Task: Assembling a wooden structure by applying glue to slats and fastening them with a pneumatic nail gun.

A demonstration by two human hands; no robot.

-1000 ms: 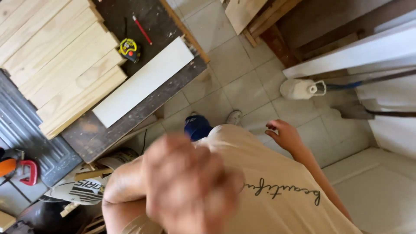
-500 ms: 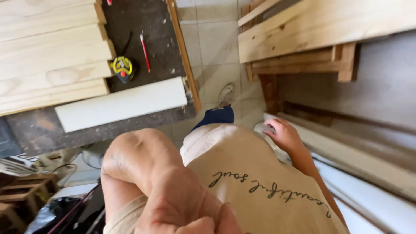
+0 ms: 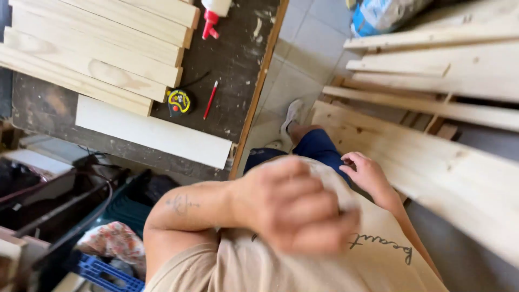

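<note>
1. Left hand (image 3: 294, 208) is nearest the camera, blurred, its fingers curled into a loose fist in front of the beige shirt (image 3: 324, 265); it holds nothing that can be seen.
2. Right hand (image 3: 367, 174) hangs at the person's right side, fingers loosely bent and holding nothing, just beside the near edge of a pale plank (image 3: 432, 162).
3. Near left, a blue crate (image 3: 102, 273) and a flowered cloth (image 3: 113, 240) lie low beside the bench.
4. On the dark bench (image 3: 238, 65), a white board (image 3: 151, 132) lies along the near edge.
5. Just beyond it sit a yellow tape measure (image 3: 178, 101) and a red pencil (image 3: 210, 99), near each other but apart.
6. Farther left, pale boards (image 3: 97, 48) are stacked; a red-tipped bottle (image 3: 212, 16) stands at the far edge.
</note>
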